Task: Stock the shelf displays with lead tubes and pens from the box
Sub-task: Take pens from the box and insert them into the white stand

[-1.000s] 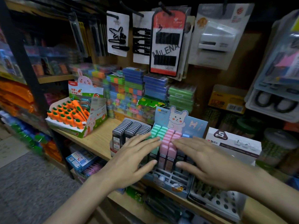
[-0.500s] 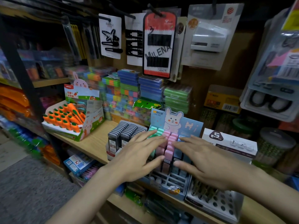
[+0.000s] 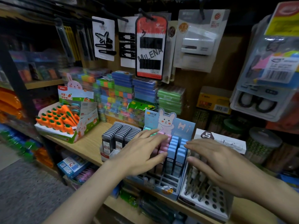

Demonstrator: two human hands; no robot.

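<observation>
A blue bunny display box stands on the wooden shelf, with rows of green, pink and blue lead tubes in its slots. My left hand lies flat over the green and pink tubes, fingers straight. My right hand hovers with fingers spread at the box's right side, over a white pen display that holds several pens. To the left, a grey display of dark lead cases is full.
An orange carrot-item display sits at the shelf's left. Stacked colourful boxes stand behind. Hair clip cards and blister packs hang above. Jars stand at right. A lower shelf holds more stock.
My hands have drawn apart over the bunny box, uncovering the blue tubes between them. The right hand moved right over the pen display. The view shifted slightly left.
</observation>
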